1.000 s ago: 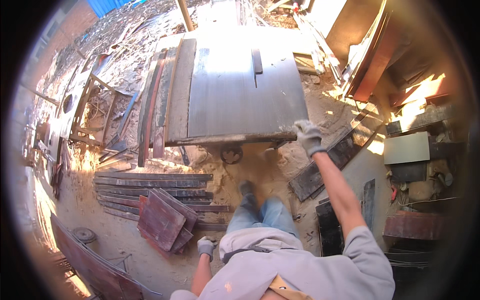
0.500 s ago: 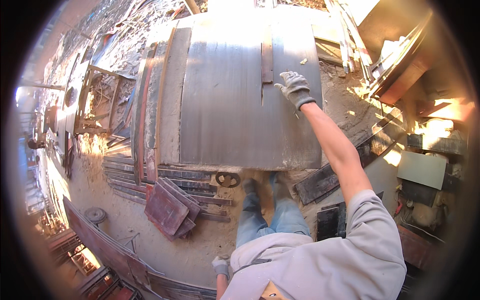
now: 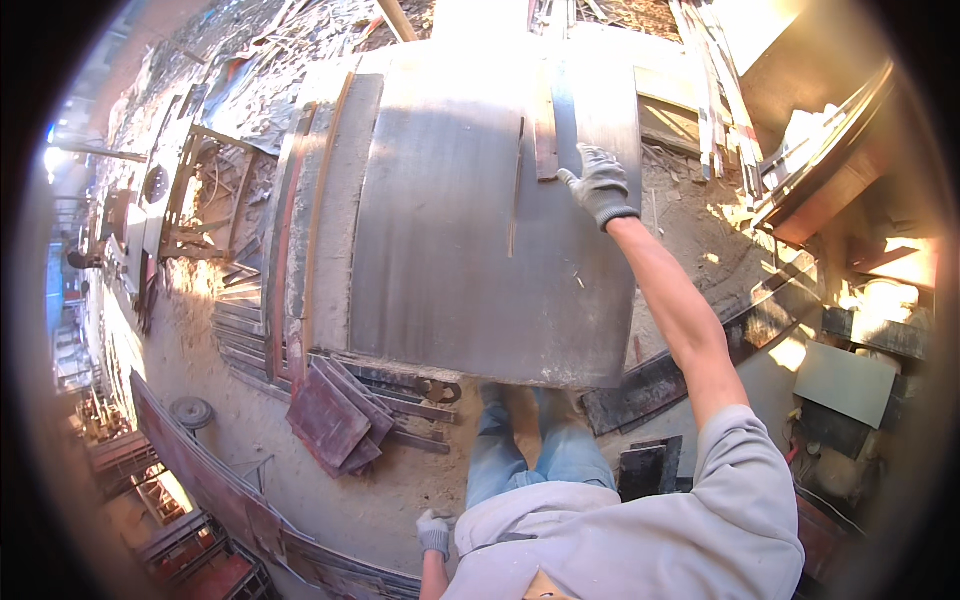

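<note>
My right hand, in a grey knitted glove, is open over the right side of a broad dark sheet-topped table. Its thumb points left, close to the near end of a narrow brown wooden strip lying lengthwise on the top. Whether the thumb touches the strip I cannot tell. Left of the strip runs a thin dark line, a slot or a sliver. My left hand, also gloved, hangs low by my left hip with its fingers curled in; nothing shows in it.
Dark reddish boards lie stacked at the table's near left corner. Long strips lean at the far right. On the right stands a pale panel. Curved sheets fill the lower left. My legs stand at the table's near edge.
The whole view has turned and shifted. Against the tabletop, my right hand has moved slightly farther away, and the wooden strip now lies apart from the thin line, to its right.
</note>
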{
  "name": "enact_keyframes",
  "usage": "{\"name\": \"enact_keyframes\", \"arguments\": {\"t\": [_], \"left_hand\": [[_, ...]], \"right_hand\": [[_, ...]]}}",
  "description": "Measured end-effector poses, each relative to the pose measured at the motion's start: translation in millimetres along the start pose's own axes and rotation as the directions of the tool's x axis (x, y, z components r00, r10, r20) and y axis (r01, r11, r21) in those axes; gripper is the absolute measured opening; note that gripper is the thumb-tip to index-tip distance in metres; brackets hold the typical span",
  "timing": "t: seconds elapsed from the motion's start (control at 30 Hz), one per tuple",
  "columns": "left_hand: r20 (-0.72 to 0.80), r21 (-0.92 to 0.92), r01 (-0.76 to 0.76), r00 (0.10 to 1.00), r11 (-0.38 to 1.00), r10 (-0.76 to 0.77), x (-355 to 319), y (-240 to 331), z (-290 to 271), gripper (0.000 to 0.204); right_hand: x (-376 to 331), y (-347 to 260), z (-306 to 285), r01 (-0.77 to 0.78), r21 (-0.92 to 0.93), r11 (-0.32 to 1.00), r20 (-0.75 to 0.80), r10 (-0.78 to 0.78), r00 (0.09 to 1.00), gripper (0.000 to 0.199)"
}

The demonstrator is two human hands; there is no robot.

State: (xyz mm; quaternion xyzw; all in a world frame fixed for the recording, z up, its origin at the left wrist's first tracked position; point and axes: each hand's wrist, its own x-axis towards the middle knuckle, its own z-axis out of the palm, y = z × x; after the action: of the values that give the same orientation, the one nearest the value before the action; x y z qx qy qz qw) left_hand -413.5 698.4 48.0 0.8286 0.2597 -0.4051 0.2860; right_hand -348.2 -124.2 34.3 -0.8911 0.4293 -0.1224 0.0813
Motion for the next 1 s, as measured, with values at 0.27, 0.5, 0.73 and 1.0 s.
{"name": "enact_keyframes", "arguments": {"t": [0.27, 0.5, 0.73, 1.0], "left_hand": [[0.007, -0.069, -0.27, 0.963, 0.96, 0.271, -11.2, 53.8, 5.7, 0.038], [0.014, -0.031, -0.334, 0.942, 0.942, 0.334, -37.8, 83.9, 18.2, 0.029], [0.233, -0.044, -0.681, 0.704, 0.731, 0.671, -89.6, 291.6, 124.0, 0.064], [0.324, 0.088, -0.89, 0.45, 0.447, 0.832, -108.5, 364.5, 201.5, 0.066]], "right_hand": [[35.6, 7.3, -5.5, -0.092, 0.009, 0.996, 0.11, 0.09, 0.99, 0.064], [51.0, -9.8, -13.6, -0.075, 0.003, 0.997, -0.002, 0.075, 0.997, 0.051], [-138.2, -34.0, -32.0, -0.58, 0.706, 0.406, 0.367, 0.49, 0.791, 0.057], [-413.8, -13.4, -98.2, -0.448, 0.208, 0.87, 0.351, 0.361, 0.864, 0.059]]}}
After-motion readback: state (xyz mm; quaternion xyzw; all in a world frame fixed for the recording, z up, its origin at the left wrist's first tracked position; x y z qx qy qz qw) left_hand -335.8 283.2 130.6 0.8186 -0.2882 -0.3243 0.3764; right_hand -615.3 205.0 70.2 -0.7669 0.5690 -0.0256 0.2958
